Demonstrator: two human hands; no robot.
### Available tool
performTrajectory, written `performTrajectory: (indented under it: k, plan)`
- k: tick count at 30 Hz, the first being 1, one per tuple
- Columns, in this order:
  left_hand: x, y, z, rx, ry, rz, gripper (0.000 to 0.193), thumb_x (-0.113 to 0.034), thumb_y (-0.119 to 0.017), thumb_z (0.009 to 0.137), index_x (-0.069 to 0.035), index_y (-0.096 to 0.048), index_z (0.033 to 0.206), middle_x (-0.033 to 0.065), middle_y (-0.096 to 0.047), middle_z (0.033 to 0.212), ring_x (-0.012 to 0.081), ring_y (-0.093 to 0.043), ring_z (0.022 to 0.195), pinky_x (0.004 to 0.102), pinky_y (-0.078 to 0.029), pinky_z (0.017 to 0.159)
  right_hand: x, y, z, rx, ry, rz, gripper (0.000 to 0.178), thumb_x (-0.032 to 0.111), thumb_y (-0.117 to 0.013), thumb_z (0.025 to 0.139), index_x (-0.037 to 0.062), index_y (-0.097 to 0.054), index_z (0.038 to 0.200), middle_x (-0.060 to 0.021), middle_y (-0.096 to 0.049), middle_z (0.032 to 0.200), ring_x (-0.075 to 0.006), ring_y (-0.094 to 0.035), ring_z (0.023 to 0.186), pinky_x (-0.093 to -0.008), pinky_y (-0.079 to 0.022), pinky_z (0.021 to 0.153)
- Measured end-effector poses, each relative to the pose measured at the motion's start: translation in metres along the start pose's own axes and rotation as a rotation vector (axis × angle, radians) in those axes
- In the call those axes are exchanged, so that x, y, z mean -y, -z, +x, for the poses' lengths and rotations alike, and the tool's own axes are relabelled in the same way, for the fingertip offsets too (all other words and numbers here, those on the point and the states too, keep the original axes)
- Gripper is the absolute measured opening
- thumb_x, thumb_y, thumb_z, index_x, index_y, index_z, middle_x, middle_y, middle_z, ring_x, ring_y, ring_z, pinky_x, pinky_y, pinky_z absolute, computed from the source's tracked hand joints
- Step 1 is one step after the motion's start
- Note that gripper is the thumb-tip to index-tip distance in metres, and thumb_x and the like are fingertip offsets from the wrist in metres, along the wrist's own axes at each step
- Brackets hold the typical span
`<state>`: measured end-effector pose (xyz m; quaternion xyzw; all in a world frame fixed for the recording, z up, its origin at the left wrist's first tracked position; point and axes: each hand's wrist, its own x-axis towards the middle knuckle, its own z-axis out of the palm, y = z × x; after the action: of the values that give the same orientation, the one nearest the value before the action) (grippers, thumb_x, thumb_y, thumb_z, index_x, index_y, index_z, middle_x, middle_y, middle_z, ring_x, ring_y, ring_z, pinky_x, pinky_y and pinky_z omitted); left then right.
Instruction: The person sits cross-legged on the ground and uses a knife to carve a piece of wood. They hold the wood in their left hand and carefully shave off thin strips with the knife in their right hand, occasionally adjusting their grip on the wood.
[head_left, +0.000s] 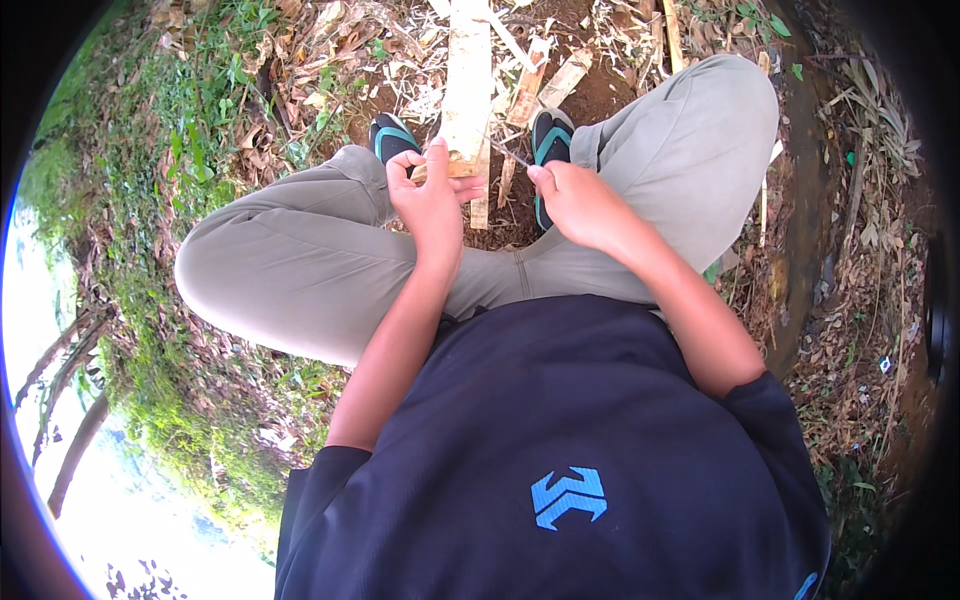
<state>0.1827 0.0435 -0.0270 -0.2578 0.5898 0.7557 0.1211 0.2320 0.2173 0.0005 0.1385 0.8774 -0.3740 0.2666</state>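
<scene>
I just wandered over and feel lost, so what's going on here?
A person outdoors grips the near end of a pale plank with the left hand. The right hand holds a thin tool, perhaps a knife, angled toward the plank; whether it touches is hard to tell. Wood pieces lie just beyond the right sandal.

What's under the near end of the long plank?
A narrower wood strip pokes out past the left hand's fingers; anything farther beneath the plank is covered.
</scene>
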Motion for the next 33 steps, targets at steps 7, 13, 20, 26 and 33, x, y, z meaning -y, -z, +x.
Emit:
performTrajectory:
  k: [7,13,20,26,33]
  plan:
    - [0.000,-0.005,-0.003,0.044,0.046,0.076,0.025,-0.022,-0.062,0.099,-0.003,-0.049,0.107,0.0091,-0.061,0.066,0.0246,-0.071,0.061,0.0302,-0.058,0.048,0.025,0.015,-0.029,0.044,-0.115,-0.164,0.046,0.031,-0.037,0.107,-0.0056,-0.057,0.089,-0.0316,-0.064,0.082,-0.0507,-0.062,0.081,-0.0578,-0.046,0.076]
    - [0.007,-0.002,-0.003,0.045,0.048,0.034,0.021,-0.017,-0.059,0.100,-0.001,-0.047,0.107,0.0169,-0.064,0.081,0.0256,-0.070,0.058,0.0307,-0.058,0.047,0.049,0.035,-0.038,0.155,-0.174,-0.284,0.042,0.026,-0.035,0.106,-0.0062,-0.061,0.097,-0.0284,-0.069,0.085,-0.0450,-0.068,0.083,-0.0535,-0.053,0.077]
    - [0.010,-0.003,-0.002,-0.009,-0.009,-0.007,0.018,-0.012,-0.057,0.100,0.000,-0.045,0.106,0.0182,-0.065,0.086,0.0260,-0.071,0.065,0.0323,-0.062,0.054,0.045,0.022,-0.032,0.134,-0.126,-0.299,0.038,0.026,-0.036,0.106,-0.0049,-0.058,0.098,-0.0261,-0.069,0.086,-0.0429,-0.068,0.082,-0.0526,-0.053,0.074]
    - [0.014,0.002,0.002,-0.050,-0.019,-0.026,0.018,-0.009,-0.058,0.098,0.001,-0.046,0.106,0.0170,-0.063,0.092,0.0227,-0.069,0.064,0.0324,-0.062,0.053,0.046,0.005,-0.032,0.076,-0.126,-0.249,0.037,0.027,-0.036,0.107,-0.0043,-0.055,0.098,-0.0262,-0.068,0.083,-0.0444,-0.067,0.080,-0.0543,-0.052,0.072]
    - [0.011,0.004,0.003,-0.079,-0.019,0.003,0.019,-0.008,-0.059,0.096,0.001,-0.046,0.106,0.0163,-0.062,0.092,0.0234,-0.069,0.062,0.0315,-0.061,0.050,0.051,-0.010,-0.024,0.036,-0.169,-0.218,0.034,0.024,-0.037,0.106,-0.0040,-0.055,0.098,-0.0234,-0.069,0.082,-0.0418,-0.069,0.080,-0.0528,-0.053,0.072]
